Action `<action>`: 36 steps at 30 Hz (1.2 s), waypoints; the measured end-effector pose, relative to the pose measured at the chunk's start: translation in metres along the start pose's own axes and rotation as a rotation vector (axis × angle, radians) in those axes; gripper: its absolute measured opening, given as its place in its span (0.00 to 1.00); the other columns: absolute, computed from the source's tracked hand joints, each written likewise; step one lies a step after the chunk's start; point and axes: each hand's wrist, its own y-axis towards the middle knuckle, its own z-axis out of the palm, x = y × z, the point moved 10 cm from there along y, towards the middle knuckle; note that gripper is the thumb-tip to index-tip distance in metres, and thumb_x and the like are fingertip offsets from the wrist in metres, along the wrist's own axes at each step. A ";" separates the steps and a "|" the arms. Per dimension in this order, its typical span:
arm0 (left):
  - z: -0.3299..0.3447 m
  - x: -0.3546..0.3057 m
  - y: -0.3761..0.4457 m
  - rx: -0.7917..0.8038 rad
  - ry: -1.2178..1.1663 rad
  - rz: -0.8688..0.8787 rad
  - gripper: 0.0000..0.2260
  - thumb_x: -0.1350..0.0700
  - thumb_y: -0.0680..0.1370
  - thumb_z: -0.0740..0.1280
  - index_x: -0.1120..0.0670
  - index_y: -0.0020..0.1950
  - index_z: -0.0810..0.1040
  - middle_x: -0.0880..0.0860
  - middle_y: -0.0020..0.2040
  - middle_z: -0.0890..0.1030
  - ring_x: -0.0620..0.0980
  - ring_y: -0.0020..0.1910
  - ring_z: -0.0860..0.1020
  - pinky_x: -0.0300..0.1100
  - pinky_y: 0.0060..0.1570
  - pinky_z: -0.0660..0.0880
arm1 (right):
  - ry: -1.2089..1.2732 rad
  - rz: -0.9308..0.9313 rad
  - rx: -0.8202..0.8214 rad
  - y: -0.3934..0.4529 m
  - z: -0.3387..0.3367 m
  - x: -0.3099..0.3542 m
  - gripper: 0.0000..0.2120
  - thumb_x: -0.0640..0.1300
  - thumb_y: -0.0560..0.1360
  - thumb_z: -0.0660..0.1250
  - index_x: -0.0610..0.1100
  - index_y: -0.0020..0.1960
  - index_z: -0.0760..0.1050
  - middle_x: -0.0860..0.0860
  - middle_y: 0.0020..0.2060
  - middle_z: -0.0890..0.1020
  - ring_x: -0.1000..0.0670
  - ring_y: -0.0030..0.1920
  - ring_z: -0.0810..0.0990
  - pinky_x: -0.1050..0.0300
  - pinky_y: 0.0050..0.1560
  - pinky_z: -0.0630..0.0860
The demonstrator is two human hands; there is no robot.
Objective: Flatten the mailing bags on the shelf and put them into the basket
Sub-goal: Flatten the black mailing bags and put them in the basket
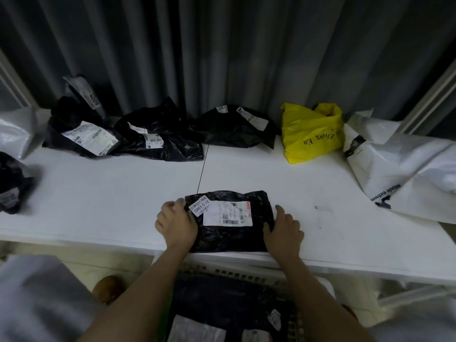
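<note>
A flat black mailing bag (229, 236) with a white shipping label lies at the front edge of the white shelf (111, 193). My left hand (176, 223) grips the bag's left edge with curled fingers. At the right edge my right hand (283, 230) rests with fingers fairly straight, its thumb on the bag. Below the shelf edge stands the white basket (246, 271), and black labelled bags (222, 299) lie inside it.
Along the back of the shelf lie three crumpled black bags (81, 134) (158, 139) (234, 129) and a yellow bag (311, 137). A large white bag (404, 174) fills the right end. A white bag (14, 132) and a black bag (12, 183) sit at the left.
</note>
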 end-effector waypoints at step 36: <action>0.023 0.063 -0.149 0.751 0.593 0.401 0.15 0.55 0.81 0.57 0.54 0.67 0.72 0.57 0.61 0.78 0.57 0.58 0.78 0.49 0.53 0.74 | 0.110 -0.465 0.545 -0.182 0.090 0.058 0.09 0.49 0.80 0.60 0.45 0.47 0.76 0.48 0.44 0.77 0.47 0.42 0.75 0.54 0.43 0.71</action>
